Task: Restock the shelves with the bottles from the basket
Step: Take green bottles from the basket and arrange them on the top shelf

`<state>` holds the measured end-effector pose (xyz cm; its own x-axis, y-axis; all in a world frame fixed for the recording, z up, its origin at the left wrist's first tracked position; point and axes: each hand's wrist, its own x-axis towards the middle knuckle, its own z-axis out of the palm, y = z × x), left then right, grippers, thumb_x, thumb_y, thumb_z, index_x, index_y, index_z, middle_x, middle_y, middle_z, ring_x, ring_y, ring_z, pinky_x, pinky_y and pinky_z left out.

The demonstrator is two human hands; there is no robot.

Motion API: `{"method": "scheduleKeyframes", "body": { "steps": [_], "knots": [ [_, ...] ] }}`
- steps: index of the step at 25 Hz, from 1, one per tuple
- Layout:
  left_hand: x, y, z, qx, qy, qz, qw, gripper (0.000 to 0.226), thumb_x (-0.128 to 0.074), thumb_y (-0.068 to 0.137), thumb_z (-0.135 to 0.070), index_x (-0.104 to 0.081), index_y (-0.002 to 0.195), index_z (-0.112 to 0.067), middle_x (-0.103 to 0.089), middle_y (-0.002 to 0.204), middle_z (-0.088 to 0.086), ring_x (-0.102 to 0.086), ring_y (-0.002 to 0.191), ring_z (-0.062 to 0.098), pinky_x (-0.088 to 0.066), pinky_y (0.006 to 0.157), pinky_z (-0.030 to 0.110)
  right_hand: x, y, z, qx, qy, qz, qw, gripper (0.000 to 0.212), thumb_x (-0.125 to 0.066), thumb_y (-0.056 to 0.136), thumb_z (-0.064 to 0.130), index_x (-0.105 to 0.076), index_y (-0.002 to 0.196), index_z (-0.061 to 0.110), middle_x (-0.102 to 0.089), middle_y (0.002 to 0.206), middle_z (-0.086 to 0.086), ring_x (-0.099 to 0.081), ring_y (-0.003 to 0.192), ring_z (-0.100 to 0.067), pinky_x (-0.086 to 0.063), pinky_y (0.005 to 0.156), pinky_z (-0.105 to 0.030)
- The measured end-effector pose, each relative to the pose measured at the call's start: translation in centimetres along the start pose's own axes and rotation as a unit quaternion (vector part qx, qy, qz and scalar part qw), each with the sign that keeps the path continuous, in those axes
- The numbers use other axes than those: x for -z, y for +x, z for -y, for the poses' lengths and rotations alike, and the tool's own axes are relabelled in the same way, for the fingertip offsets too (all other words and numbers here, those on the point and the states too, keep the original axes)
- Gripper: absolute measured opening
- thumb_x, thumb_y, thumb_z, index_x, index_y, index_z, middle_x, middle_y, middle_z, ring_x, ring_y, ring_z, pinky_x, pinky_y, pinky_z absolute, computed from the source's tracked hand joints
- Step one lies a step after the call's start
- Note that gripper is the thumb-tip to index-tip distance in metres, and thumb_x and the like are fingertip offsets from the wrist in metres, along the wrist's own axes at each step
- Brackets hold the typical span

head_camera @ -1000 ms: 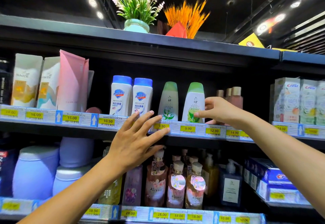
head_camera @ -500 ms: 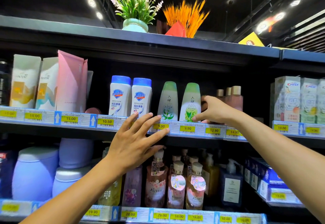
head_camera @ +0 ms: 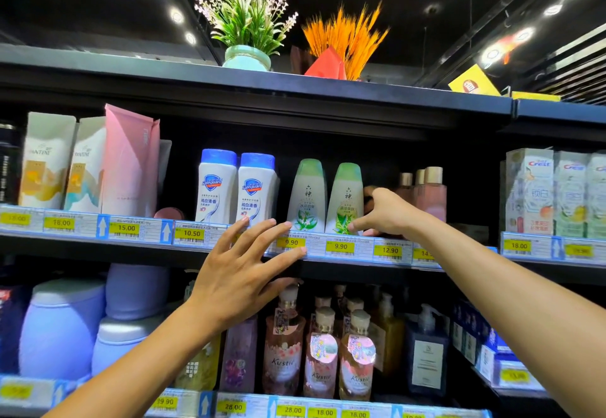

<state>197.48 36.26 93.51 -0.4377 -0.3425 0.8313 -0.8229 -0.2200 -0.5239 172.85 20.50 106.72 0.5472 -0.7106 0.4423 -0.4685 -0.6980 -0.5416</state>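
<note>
Two green-capped bottles stand side by side on the upper shelf (head_camera: 393, 266). My right hand (head_camera: 385, 212) grips the lower right side of the right green bottle (head_camera: 344, 201), thumb at its front base and fingers curled behind it. The left green bottle (head_camera: 307, 198) stands close beside it, untouched. My left hand (head_camera: 242, 270) is open with fingers spread, its fingertips resting on the price rail (head_camera: 292, 243) below the green bottles. The basket is out of view.
Two blue-capped white bottles (head_camera: 236, 188) stand left of the green ones, pink bottles (head_camera: 429, 194) behind my right hand, toothpaste boxes (head_camera: 554, 194) at far right. Pink pump bottles (head_camera: 321, 352) fill the shelf below. Potted plants (head_camera: 247, 56) sit on top.
My right hand has slid the right green bottle a little leftward, closer to the left green bottle. My left hand has stayed on the price rail.
</note>
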Motion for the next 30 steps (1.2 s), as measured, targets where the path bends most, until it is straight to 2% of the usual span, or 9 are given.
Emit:
{"method": "scheduleKeyframes", "body": {
  "steps": [5, 8, 10, 12, 16, 20, 22, 25, 30],
  "knots": [
    [0.3, 0.0, -0.2, 0.002, 0.004, 0.016, 1.000, 0.053, -0.061, 0.094, -0.051, -0.053, 0.145, -0.037, -0.043, 0.158, 0.005, -0.044, 0.143, 0.027, -0.034, 0.115, 0.055, 0.7, -0.7, -0.3, -0.006, -0.047, -0.018, 0.999, 0.067, -0.086, 0.079, 0.032, -0.050, 0.133, 0.012, -0.070, 0.106, -0.001, -0.072, 0.089, -0.019, -0.062, 0.079, -0.039],
    [1.1, 0.0, -0.7, 0.013, 0.001, 0.040, 0.999, 0.052, -0.061, 0.095, -0.048, -0.054, 0.145, -0.035, -0.042, 0.158, 0.006, -0.043, 0.144, 0.029, -0.033, 0.116, 0.056, 1.0, -3.2, -0.1, 0.020, -0.123, -0.084, 0.989, 0.055, -0.071, 0.089, 0.047, -0.052, 0.132, 0.017, -0.065, 0.104, 0.004, -0.063, 0.092, -0.019, -0.050, 0.080, -0.033],
    [1.7, 0.2, -1.4, 0.031, 0.001, 0.059, 0.998, 0.051, -0.058, 0.096, -0.049, -0.055, 0.144, -0.033, -0.041, 0.159, 0.007, -0.040, 0.146, 0.029, -0.031, 0.116, 0.057, 0.5, -5.0, -0.3, 0.044, -0.153, -0.114, 0.981, 0.043, -0.062, 0.092, 0.052, -0.058, 0.123, 0.023, -0.066, 0.106, 0.006, -0.062, 0.097, -0.019, -0.050, 0.081, -0.035],
    [2.5, 0.1, -2.2, 0.057, 0.005, 0.082, 0.995, 0.051, -0.055, 0.097, -0.050, -0.054, 0.144, -0.032, -0.039, 0.160, 0.005, -0.035, 0.149, 0.028, -0.030, 0.117, 0.056, -0.9, -6.5, -0.9, 0.102, -0.169, -0.145, 0.970, 0.036, -0.059, 0.091, 0.052, -0.061, 0.117, 0.028, -0.065, 0.110, 0.007, -0.060, 0.106, -0.019, -0.051, 0.087, -0.038],
    [5.0, -1.5, -3.8, 0.099, 0.017, 0.140, 0.985, 0.057, -0.055, 0.095, -0.048, -0.048, 0.149, -0.031, -0.036, 0.162, 0.002, -0.028, 0.152, 0.025, -0.026, 0.121, 0.052, -5.3, -9.2, -1.7, 0.280, -0.169, -0.193, 0.925, 0.035, -0.064, 0.087, 0.041, -0.064, 0.118, 0.025, -0.060, 0.121, 0.003, -0.048, 0.124, -0.022, -0.042, 0.101, -0.043],
    [8.5, -7.4, -4.0, 0.146, 0.027, 0.228, 0.962, 0.066, -0.056, 0.091, -0.048, -0.042, 0.152, -0.027, -0.034, 0.163, 0.001, -0.025, 0.153, 0.025, -0.026, 0.121, 0.051, -11.0, -11.8, -0.5, 0.340, -0.171, -0.217, 0.899, 0.043, -0.067, 0.081, 0.032, -0.066, 0.122, 0.018, -0.053, 0.142, -0.012, -0.041, 0.140, -0.035, -0.026, 0.119, -0.055],
    [10.7, -11.2, -3.5, 0.168, 0.035, 0.269, 0.948, 0.066, -0.058, 0.090, -0.048, -0.044, 0.151, -0.026, -0.035, 0.162, 0.002, -0.027, 0.152, 0.026, -0.027, 0.120, 0.051, -13.5, -13.0, 0.7, 0.365, -0.130, -0.231, 0.892, 0.042, -0.065, 0.080, 0.026, -0.067, 0.121, 0.017, -0.054, 0.143, -0.013, -0.041, 0.141, -0.036, -0.028, 0.119, -0.054],
    [14.7, -18.2, -2.9, 0.213, 0.042, 0.322, 0.922, 0.060, -0.052, 0.093, -0.051, -0.049, 0.147, -0.024, -0.041, 0.159, 0.005, -0.033, 0.149, 0.029, -0.031, 0.118, 0.052, -19.3, -15.5, 2.7, 0.385, -0.054, -0.183, 0.903, 0.042, -0.063, 0.077, 0.025, -0.068, 0.118, 0.018, -0.057, 0.139, -0.010, -0.045, 0.138, -0.034, -0.039, 0.112, -0.049],
    [22.6, -32.5, -3.8, 0.299, 0.053, 0.426, 0.852, 0.058, -0.048, 0.093, -0.053, -0.050, 0.144, -0.026, -0.042, 0.158, 0.003, -0.035, 0.148, 0.027, -0.032, 0.117, 0.052, -33.5, -22.7, 6.2, 0.366, -0.028, 0.009, 0.930, 0.046, -0.057, 0.077, 0.034, -0.066, 0.120, 0.020, -0.056, 0.135, -0.006, -0.049, 0.132, -0.029, -0.045, 0.105, -0.047]
  ]
}}
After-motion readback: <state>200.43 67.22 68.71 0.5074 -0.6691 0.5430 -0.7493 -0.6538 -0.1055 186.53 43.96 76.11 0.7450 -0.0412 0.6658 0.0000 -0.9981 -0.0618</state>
